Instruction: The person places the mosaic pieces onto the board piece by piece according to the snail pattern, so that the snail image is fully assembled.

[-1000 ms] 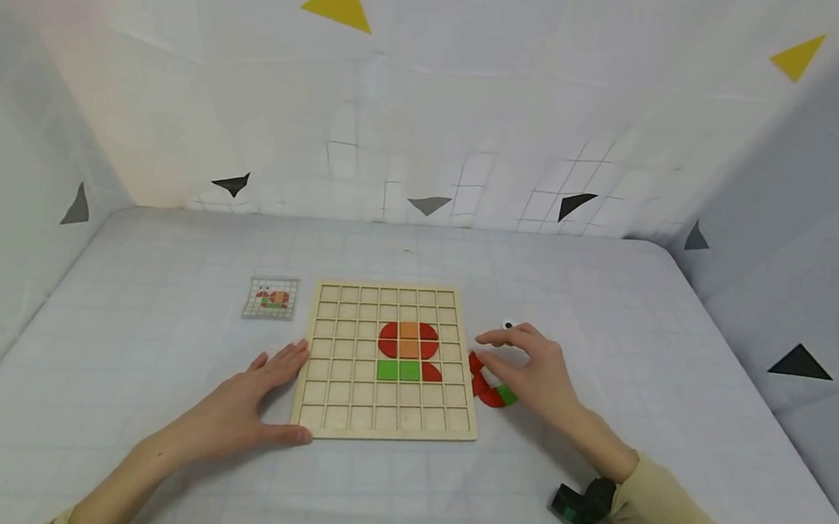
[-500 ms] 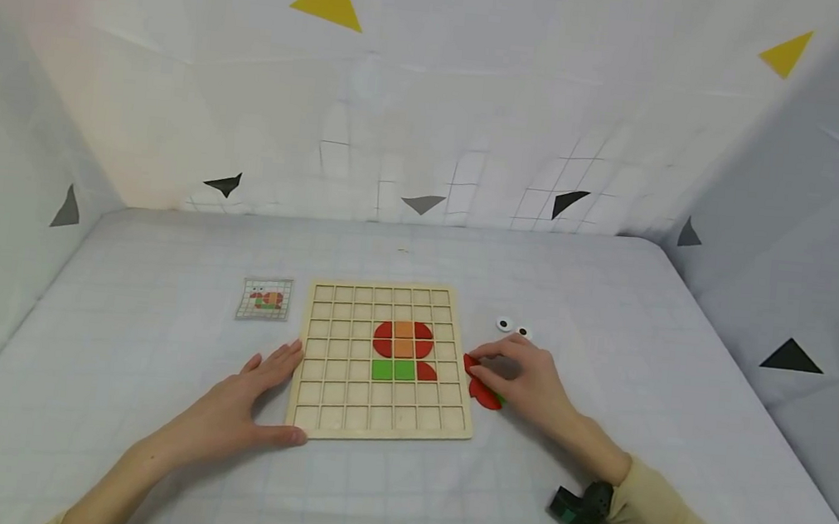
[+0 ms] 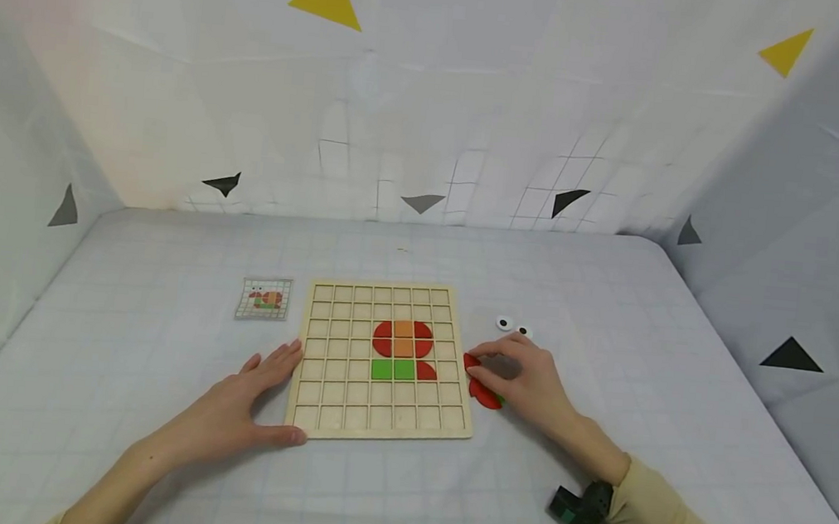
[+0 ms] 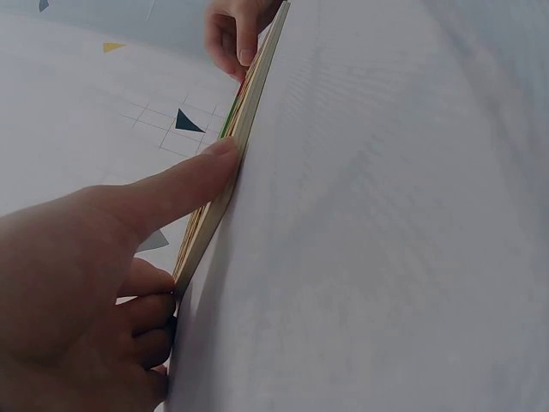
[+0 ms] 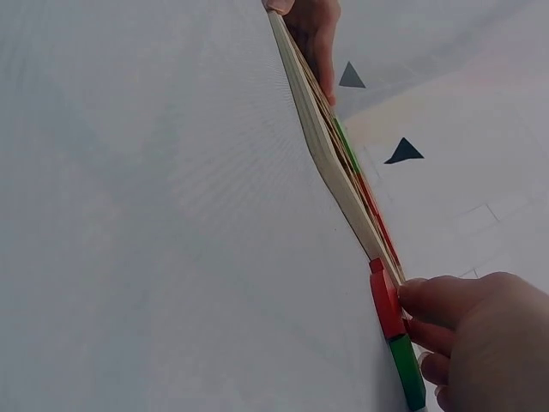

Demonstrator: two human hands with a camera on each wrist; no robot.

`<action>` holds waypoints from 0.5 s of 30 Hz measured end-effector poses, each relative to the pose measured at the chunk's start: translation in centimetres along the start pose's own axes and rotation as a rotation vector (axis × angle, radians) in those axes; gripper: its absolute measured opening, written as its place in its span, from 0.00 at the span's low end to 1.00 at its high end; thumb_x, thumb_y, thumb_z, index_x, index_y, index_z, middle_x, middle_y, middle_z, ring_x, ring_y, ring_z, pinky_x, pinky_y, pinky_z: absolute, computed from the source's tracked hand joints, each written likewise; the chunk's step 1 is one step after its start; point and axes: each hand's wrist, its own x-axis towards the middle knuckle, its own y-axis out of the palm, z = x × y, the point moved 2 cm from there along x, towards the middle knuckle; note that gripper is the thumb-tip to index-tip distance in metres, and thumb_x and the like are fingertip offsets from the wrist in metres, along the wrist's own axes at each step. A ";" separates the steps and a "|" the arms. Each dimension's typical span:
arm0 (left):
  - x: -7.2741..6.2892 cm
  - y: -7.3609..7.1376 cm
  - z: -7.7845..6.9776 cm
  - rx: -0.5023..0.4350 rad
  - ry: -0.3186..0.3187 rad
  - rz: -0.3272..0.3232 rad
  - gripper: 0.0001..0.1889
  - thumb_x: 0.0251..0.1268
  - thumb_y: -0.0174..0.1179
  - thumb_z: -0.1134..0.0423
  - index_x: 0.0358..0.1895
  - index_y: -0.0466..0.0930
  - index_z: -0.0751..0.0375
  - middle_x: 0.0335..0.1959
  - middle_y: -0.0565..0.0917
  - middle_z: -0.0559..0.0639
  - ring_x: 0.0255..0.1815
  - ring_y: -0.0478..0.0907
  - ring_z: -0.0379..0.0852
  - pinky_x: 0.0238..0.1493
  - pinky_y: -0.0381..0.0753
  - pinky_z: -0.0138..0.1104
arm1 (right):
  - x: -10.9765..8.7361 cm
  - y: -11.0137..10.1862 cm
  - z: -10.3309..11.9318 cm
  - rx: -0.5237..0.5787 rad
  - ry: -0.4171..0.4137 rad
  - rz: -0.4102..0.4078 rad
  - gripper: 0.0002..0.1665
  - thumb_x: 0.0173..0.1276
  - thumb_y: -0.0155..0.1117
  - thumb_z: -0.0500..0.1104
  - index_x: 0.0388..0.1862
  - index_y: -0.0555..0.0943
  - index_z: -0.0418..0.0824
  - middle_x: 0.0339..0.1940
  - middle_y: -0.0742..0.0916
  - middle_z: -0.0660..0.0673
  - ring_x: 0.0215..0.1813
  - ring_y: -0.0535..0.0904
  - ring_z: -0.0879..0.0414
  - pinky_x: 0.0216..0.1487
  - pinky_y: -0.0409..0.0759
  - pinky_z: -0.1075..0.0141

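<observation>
No letters, numbers or brand names can be read. The nearest thing to a sign is the small card (image 3: 264,298) left of the wooden board (image 3: 333,392), printed with a grid and a tiny red, orange and green figure. Plain yellow triangles (image 3: 330,0) mark the far wall (image 3: 432,113) left and right, above wordless dark marks (image 3: 222,184) and a grey one.
</observation>
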 end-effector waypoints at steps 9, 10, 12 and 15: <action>0.1 0.1 0.1 -0.009 -0.002 0.003 0.59 0.45 0.70 0.30 0.80 0.53 0.49 0.82 0.52 0.46 0.82 0.46 0.60 0.78 0.48 0.61 | 0.1 0.0 -0.1 0.008 -0.004 -0.021 0.18 0.57 0.76 0.34 0.46 0.88 0.46 0.42 0.89 0.55 0.45 0.80 0.59 0.43 0.82 0.65; 0.1 0.2 0.2 -0.010 -0.007 0.004 0.59 0.45 0.70 0.30 0.80 0.53 0.49 0.82 0.51 0.46 0.82 0.46 0.60 0.78 0.48 0.61 | 0.1 0.0 -0.2 0.004 0.001 -0.026 0.18 0.57 0.76 0.33 0.47 0.88 0.46 0.43 0.89 0.55 0.45 0.80 0.59 0.43 0.82 0.65; 0.2 0.2 0.2 -0.014 -0.012 0.006 0.59 0.45 0.71 0.30 0.80 0.53 0.48 0.82 0.51 0.45 0.82 0.46 0.59 0.78 0.48 0.61 | 0.0 0.0 -0.3 -0.003 0.013 -0.040 0.19 0.56 0.76 0.33 0.47 0.88 0.45 0.43 0.90 0.54 0.45 0.80 0.59 0.43 0.82 0.64; 0.2 0.3 0.2 -0.014 -0.011 0.005 0.59 0.45 0.71 0.30 0.80 0.53 0.48 0.82 0.51 0.45 0.82 0.46 0.59 0.78 0.48 0.61 | 0.0 -0.1 -0.4 -0.011 0.031 -0.062 0.20 0.55 0.78 0.33 0.47 0.88 0.44 0.43 0.90 0.54 0.45 0.79 0.58 0.43 0.81 0.64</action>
